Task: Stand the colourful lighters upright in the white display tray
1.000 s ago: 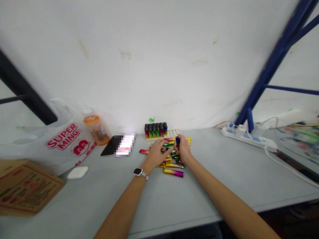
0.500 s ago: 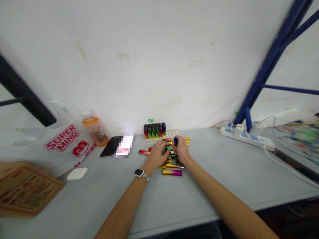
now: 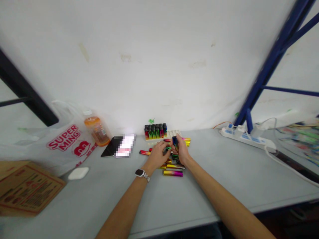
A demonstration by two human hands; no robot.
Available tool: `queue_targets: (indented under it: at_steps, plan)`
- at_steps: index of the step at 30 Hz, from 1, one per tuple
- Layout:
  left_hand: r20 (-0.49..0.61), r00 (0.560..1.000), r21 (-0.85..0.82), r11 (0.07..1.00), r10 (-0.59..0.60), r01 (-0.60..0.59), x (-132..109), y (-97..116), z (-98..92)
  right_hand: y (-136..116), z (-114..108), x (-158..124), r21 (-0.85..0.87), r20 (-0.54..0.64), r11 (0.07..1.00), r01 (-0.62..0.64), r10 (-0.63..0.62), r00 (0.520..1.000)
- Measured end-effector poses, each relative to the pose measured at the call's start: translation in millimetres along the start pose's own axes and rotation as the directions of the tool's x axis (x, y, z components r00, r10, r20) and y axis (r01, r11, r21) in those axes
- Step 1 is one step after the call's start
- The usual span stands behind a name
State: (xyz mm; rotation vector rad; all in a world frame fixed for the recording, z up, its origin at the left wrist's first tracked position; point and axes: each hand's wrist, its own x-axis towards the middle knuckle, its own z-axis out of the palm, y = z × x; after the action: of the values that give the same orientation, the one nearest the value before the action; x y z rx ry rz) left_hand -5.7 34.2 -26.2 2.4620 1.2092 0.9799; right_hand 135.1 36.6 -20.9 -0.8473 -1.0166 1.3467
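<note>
My right hand (image 3: pixel 182 150) is closed around a blue lighter (image 3: pixel 175 142), held upright above the pile. Close to its left, my left hand (image 3: pixel 159 154) has its fingers curled around what looks like a green lighter (image 3: pixel 168 149), partly hidden by the fingers. Under and around both hands lie loose metallic lighters in red, gold and green; a yellow-purple lighter (image 3: pixel 172 173) lies nearest me. Behind them, rows of upright lighters with black tops (image 3: pixel 156 131) fill the left part of a white tray (image 3: pixel 173 134), whose right part shows bare slots.
At the left are a cardboard box (image 3: pixel 30 189), a plastic bag (image 3: pixel 67 142), an orange bottle (image 3: pixel 96 130), a white case (image 3: pixel 78 173) and a dark tablet-like device (image 3: pixel 112 146). A power strip (image 3: pixel 246 136) with cables lies at the right, by a blue metal frame (image 3: pixel 264 69).
My right hand has turned slightly, and more of the blue lighter shows, now more upright. My left hand's fingers have curled in a little. The view has shifted slightly.
</note>
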Motion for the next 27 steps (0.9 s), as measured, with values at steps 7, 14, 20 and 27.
queue_targets:
  at_steps: [7, 14, 20, 27]
  plan:
    - [0.011, 1.000, 0.006, 1.000, 0.002, -0.002, 1, -1, -1.1, -10, 8, -6, 0.074, 0.036, 0.997, 0.009, -0.011, 0.999]
    - [0.039, 0.999, 0.021, 1.000, -0.023, 0.022, 1, -1, 0.8, -2, 6, -7, -0.265, -0.031, 0.939, 0.219, -0.236, 0.971]
    - [0.032, 0.999, 0.023, 0.999, -0.029, 0.029, 0, -1, 0.9, 0, 5, -8, -0.491, -0.070, 0.807, 0.328, -0.411, 0.909]
    - [0.024, 0.999, 0.008, 1.000, -0.024, 0.023, 0, -3, 3.5, -2, 7, -10, -0.544, -0.077, 0.764, 0.348, -0.458, 0.886]
